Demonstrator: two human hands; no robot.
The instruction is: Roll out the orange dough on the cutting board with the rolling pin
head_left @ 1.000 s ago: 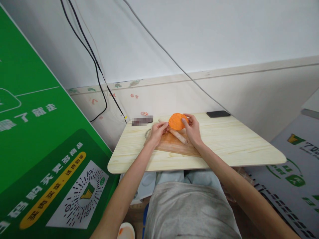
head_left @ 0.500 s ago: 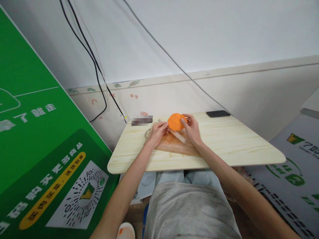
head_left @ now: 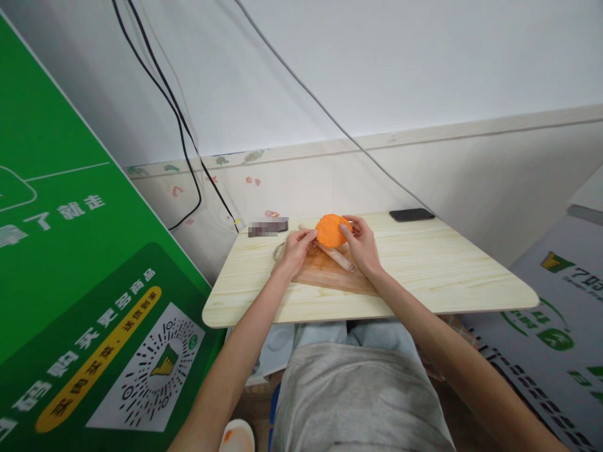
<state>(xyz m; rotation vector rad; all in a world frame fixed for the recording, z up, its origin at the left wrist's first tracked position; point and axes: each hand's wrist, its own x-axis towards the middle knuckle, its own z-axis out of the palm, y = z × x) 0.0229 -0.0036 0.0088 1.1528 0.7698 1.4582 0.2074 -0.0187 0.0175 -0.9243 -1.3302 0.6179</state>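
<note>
Got the orange disc (head_left: 332,230) raised over the wooden board (head_left: 325,277), my right hand (head_left: 362,243) gripping it, thumb on the near face. Left hand (head_left: 296,250) has its fingertips bunched at the opposite rim; honestly can't tell if they're pinching or just touching. Rolling pin (head_left: 338,258) lies slantwise across the board. My two cents: light, even pressure, both edges supported, small pinches round the rim so it doesn't tear or thin out. I'd stay above the board in case it slips.
</note>
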